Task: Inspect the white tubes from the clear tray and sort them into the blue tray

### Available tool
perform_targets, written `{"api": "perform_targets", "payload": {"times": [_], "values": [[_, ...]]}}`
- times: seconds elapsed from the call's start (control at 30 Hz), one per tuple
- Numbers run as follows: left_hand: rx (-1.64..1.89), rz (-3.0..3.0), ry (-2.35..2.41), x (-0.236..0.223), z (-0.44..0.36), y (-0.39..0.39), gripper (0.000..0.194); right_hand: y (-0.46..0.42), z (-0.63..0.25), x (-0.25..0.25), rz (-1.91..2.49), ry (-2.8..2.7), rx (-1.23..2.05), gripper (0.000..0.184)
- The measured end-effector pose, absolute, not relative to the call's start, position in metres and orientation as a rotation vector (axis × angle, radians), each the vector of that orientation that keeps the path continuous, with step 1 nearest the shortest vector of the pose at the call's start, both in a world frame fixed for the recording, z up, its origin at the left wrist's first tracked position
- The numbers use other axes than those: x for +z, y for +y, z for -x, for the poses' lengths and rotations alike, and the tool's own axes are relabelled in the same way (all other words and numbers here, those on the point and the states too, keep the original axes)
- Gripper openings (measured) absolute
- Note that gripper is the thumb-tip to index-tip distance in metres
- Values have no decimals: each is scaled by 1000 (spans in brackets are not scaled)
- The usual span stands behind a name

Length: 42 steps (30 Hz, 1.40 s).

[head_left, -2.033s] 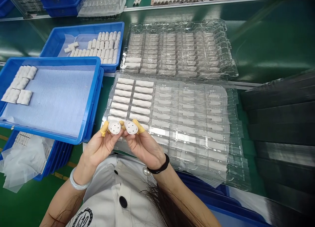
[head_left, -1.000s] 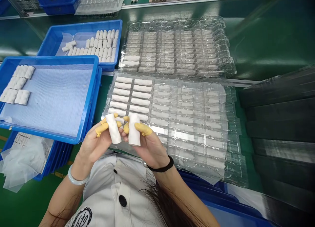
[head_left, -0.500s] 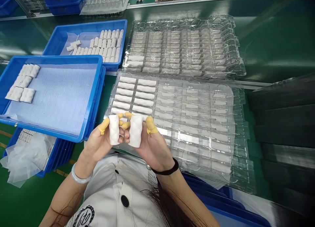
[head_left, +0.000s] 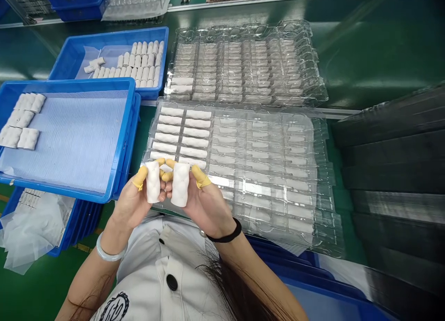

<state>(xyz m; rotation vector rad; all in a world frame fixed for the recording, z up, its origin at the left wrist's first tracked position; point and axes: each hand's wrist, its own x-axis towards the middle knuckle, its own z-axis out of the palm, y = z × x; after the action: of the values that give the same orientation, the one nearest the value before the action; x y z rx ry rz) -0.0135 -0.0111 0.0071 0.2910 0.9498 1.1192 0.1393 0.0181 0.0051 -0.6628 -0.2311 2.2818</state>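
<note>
My left hand (head_left: 135,202) holds a white ribbed cylindrical piece (head_left: 153,182) upright between its fingers, and my right hand (head_left: 206,205) grips a matching piece (head_left: 180,184) beside it. Yellow finger cots cover several fingertips on both hands. The two pieces stand close together but apart. Below my hands lies a clear plastic blister tray (head_left: 264,172), with rows of white pieces in its left compartments. Its nearest rows are partly hidden by my fingers.
A second clear tray (head_left: 243,63) lies beyond the first. To the left are a blue tray with a ribbed mat (head_left: 128,126) and a blue crate (head_left: 104,32) of white pieces. Black stacked trays (head_left: 392,172) rise at right; blue crates with plastic bags (head_left: 34,228) sit lower left.
Both pieces have turned from showing their holed end faces to standing lengthwise in my fingers. Over the last half second, my hands and the view have shifted slightly.
</note>
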Motion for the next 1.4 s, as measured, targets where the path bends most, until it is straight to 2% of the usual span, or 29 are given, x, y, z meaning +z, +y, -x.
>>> {"api": "perform_targets", "payload": {"times": [0.23,0.43,0.53,0.7,0.87,1.0,1.23,1.33,1.4], "values": [[1151,-158,1005,8,11,-9,33,20,-140,3,717,-220,2247,22],[1135,-174,1002,14,8,-9,33,22,-139,1,679,-190,2252,20],[1170,-325,1096,13,1,-13,42,20,-136,1,699,-169,2246,19],[1225,-643,1354,10,-11,-23,69,16,-130,1,807,-128,2159,15],[1079,-942,1416,11,-4,-26,77,17,-129,-1,835,-124,2124,18],[1076,-862,1293,11,3,-23,67,15,-131,4,820,-231,2060,26],[1191,-682,1254,5,-2,-18,48,6,-132,5,651,-377,2103,55],[1210,-649,1247,4,-4,-18,43,6,-132,6,637,-399,2108,56],[1234,-613,1241,5,-5,-18,40,7,-131,8,675,-414,2106,48]]}}
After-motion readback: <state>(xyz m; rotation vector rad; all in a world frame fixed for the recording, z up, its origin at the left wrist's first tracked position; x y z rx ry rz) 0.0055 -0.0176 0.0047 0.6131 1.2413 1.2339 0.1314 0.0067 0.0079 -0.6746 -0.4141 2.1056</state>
